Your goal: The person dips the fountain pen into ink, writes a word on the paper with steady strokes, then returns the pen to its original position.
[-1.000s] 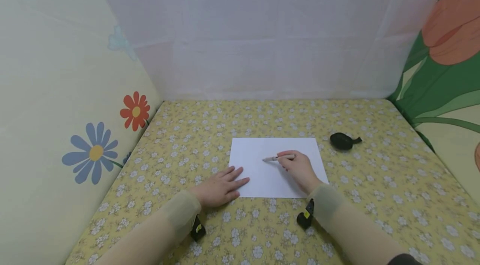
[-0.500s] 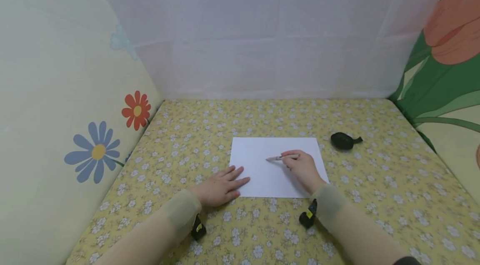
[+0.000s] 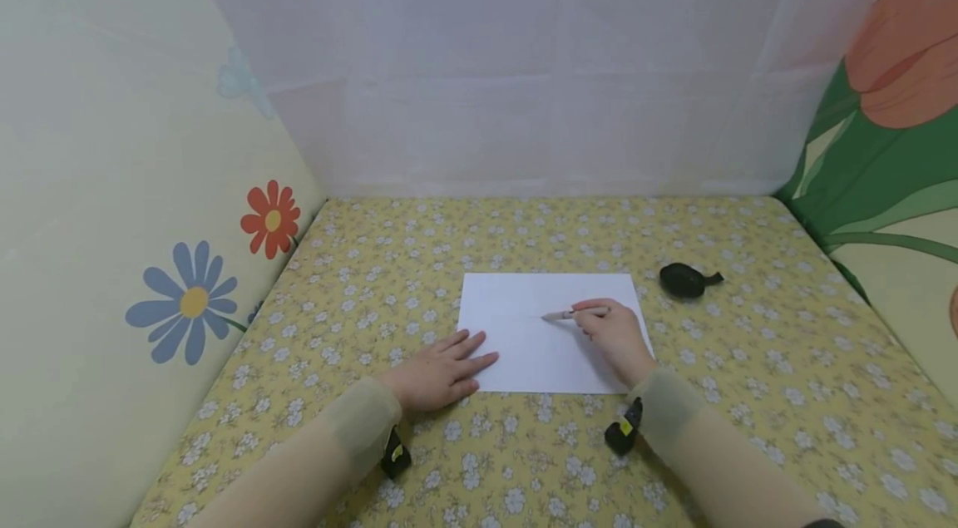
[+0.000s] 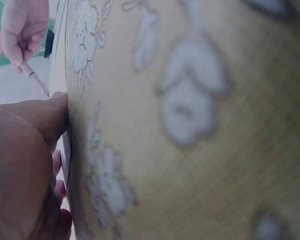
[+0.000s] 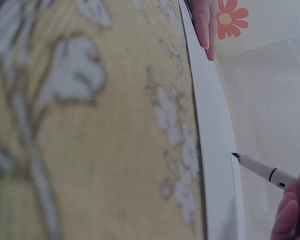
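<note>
Pinching a thin, pale pen in the right hand, with thumb and fingers clamped round the barrel and the dark tip pointing down at the white paper. Resting the left hand on the near left corner of that paper, with fingers straight and spread apart. Working near the middle of the flowery table, well in from the far edge and both side edges. Expect a light, stiff, smooth pen, maybe a bit slippery: best to hold low, just behind the tip, and not push hard, to spare the point. Expect thin, bendy paper, easy to crease and quick to slide; best to press flat at a corner. Can't tell whether touching the paper with the tip or just above. Can't make out much of the pen's back end, close against the right hand, or see the paper under the hands. Missing the table's near edge, cut off at the bottom of the head view, and most of the right hand in the right wrist view. Hard to name: a dark round thing with a short tail, right of the paper, toward the table's right edge.
</note>
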`<state>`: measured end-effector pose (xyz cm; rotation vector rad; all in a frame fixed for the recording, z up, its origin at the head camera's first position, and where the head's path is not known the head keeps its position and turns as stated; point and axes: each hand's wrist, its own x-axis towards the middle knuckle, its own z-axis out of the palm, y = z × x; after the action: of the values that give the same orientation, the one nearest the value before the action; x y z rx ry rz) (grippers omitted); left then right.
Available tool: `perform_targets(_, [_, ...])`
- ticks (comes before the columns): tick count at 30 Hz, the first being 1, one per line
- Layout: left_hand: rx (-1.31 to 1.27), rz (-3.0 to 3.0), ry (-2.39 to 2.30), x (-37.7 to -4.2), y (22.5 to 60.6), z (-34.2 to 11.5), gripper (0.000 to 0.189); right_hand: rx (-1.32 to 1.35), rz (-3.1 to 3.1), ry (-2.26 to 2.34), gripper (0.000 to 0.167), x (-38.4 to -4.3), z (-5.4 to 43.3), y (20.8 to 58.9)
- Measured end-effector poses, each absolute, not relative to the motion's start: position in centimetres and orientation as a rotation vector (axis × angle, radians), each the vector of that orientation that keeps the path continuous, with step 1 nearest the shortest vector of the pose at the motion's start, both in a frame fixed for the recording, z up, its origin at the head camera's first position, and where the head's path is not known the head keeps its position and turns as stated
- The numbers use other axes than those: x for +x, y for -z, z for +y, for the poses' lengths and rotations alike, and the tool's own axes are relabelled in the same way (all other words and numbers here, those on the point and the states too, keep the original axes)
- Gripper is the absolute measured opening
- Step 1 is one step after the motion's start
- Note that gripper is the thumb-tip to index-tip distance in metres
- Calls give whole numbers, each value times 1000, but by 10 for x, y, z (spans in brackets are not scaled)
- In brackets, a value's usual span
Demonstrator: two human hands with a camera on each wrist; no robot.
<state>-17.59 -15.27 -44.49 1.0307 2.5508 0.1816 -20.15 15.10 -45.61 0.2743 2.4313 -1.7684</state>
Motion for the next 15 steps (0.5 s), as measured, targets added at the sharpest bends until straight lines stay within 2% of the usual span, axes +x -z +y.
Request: perform_targets(15, [1056, 2536, -194, -176, 441, -153, 52, 287, 2483, 1763, 28, -201, 164, 457])
